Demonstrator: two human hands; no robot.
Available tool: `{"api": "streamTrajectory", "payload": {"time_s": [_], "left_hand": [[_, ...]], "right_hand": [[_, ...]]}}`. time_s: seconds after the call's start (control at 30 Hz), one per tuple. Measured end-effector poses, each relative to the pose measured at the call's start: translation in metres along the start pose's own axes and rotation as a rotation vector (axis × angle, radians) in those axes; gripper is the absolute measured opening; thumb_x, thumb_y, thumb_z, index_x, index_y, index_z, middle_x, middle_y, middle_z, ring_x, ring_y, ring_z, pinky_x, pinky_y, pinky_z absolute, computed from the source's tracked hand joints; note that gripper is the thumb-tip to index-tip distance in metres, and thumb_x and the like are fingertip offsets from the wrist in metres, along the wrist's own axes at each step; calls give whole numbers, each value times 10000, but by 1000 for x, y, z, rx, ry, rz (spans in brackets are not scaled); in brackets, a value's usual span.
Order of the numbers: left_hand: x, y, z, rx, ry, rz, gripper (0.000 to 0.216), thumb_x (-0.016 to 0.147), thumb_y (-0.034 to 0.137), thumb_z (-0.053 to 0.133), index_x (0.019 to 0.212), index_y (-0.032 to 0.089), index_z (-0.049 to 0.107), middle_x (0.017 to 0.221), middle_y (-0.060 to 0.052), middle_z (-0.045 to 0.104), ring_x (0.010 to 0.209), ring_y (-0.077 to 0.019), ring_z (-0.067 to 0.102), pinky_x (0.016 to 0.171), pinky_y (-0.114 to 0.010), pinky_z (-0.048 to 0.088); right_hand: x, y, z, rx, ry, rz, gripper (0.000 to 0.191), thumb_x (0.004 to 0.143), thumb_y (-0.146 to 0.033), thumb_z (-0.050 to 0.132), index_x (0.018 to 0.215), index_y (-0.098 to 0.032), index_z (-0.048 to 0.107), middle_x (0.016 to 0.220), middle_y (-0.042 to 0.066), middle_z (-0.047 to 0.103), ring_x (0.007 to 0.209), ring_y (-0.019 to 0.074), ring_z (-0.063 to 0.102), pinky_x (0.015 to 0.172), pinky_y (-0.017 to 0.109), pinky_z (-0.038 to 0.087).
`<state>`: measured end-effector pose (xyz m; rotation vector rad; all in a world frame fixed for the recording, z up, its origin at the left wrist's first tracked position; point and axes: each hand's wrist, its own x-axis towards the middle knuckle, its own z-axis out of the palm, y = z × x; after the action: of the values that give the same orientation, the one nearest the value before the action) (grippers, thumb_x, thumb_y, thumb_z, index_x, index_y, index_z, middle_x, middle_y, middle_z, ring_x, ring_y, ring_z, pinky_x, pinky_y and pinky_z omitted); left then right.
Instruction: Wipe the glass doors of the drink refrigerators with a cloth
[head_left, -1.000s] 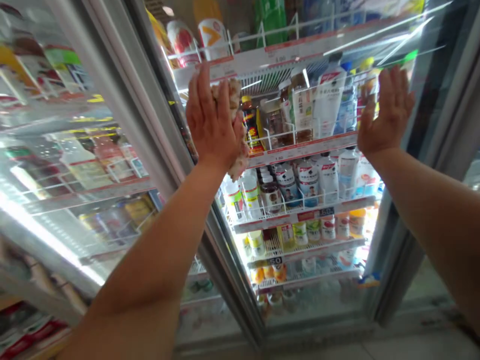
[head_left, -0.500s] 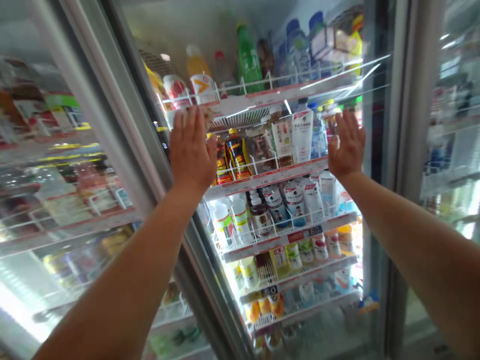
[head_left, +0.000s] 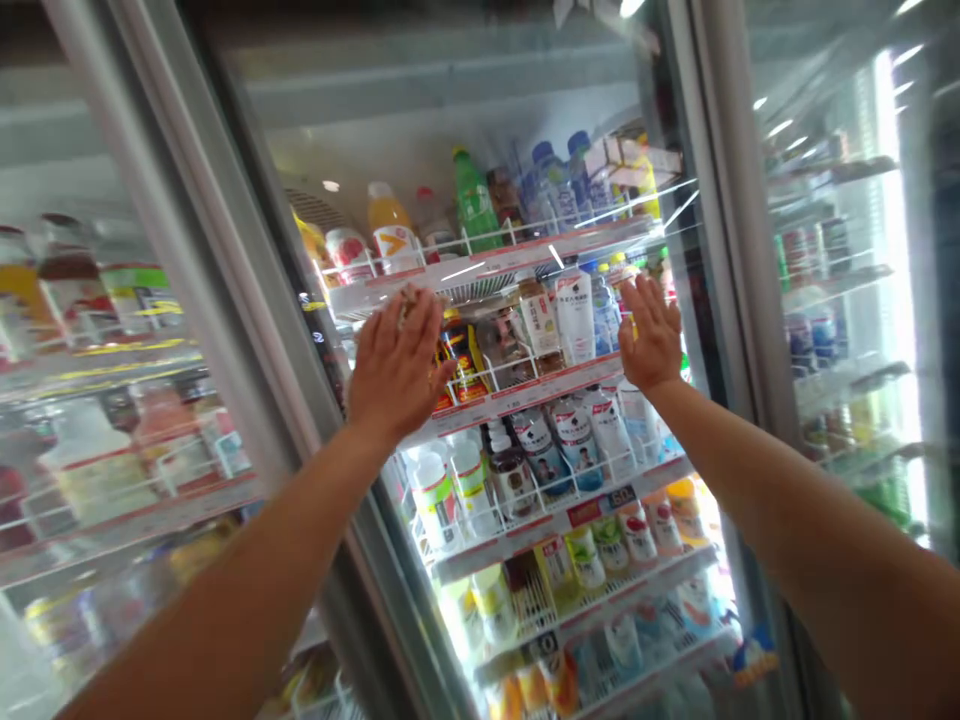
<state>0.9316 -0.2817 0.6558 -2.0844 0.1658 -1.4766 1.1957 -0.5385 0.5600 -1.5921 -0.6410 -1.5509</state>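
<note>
My left hand point(head_left: 399, 362) is raised with its fingers stretched out, flat before the glass door point(head_left: 450, 105) of a drinks fridge, near its left frame. A small brownish patch shows by its fingertips; whether it is a reflection or an object I cannot tell. My right hand point(head_left: 651, 335) is also raised, fingers stretched and palm toward the glass, near the right frame. Whether the palms touch the glass is not clear. Behind the left hand stands a dark bottle with a yellow-and-red label point(head_left: 463, 355); left of the right hand is a white bottle point(head_left: 574, 315).
Wire-fronted shelves hold a green bottle point(head_left: 475, 200), an orange juice bottle point(head_left: 391, 230) and many other drinks. Metal door frames point(head_left: 217, 250) run down the left and the right point(head_left: 731, 200). Neighbouring fridge sections with more bottles flank both sides. Light streaks reflect on the glass.
The view has tilted up, so the shelves sit lower and more of the upper glass shows. Both hands remain spread before the glass, lower in the picture; the right one appears farther left.
</note>
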Motion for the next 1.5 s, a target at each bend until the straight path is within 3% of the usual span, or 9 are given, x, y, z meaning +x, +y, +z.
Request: {"api": "streamTrajectory", "payload": {"time_s": [0.1,0.3,0.5,0.67,0.77,0.97,1.2,1.37,1.5], "left_hand": [[0,-12,-6,13,-67,60,678,972,585,347,1577,309,211,1632,3,249,1528,-237,141,1274,-477,92],[12,-20,-15,-70,75,-266,826,926,703,224,1558,173,270,1654,27,157,1534,-271,-6,1276,-431,-11],[-11,6,0,-49,-177,127,713,971,665,260,1566,274,228,1643,4,221,1533,-229,104,1274,-452,56],[25,-20,-7,-44,26,-72,689,989,603,284,1565,225,241,1651,0,197,1532,-268,98,1273,-488,40],[22,-1,2,-1,77,-134,694,999,551,309,1582,196,186,1660,-36,154,1536,-287,55,1263,-521,45],[-5,31,16,19,-201,405,623,1020,515,301,1581,325,110,1639,33,238,1530,-197,126,1259,-455,161],[47,-27,1,-121,121,-54,632,998,522,250,1582,328,105,1654,151,67,1530,-236,7,1264,-500,-55],[17,11,10,-54,-171,226,719,954,638,244,1586,329,96,1650,149,86,1538,-198,34,1284,-447,-1],[33,-9,6,20,-247,213,706,967,655,230,1579,312,148,1654,139,83,1531,-211,45,1273,-469,6]], "right_hand": [[0,0,0,-15,-1,0,585,943,-286,333,1525,-235,370,1578,61,373,1487,236,296,1203,538,247],[1,2,0,-26,8,-10,577,940,-290,336,1507,-203,405,1566,77,390,1484,236,302,1203,520,254],[1,-1,-2,-17,-10,10,596,922,-272,353,1514,-219,397,1573,66,379,1488,239,294,1203,528,246],[0,-1,-2,-33,-5,6,593,930,-283,343,1516,-212,390,1577,67,371,1488,230,295,1207,516,244],[0,1,-2,-34,-3,-4,596,928,-280,336,1516,-198,389,1576,81,372,1490,238,289,1205,513,248],[0,4,1,-15,27,-24,596,914,-285,359,1505,-217,399,1570,68,386,1483,250,304,1195,523,257],[0,8,1,-15,1,-23,605,922,-299,354,1522,-228,352,1591,51,349,1490,256,285,1197,539,243],[1,6,-2,-28,-58,21,574,954,-338,314,1527,-343,285,1615,-59,285,1507,214,229,1223,502,199],[1,4,-6,-13,-62,17,563,962,-318,313,1517,-228,321,1615,26,290,1507,212,228,1220,495,191]]}}
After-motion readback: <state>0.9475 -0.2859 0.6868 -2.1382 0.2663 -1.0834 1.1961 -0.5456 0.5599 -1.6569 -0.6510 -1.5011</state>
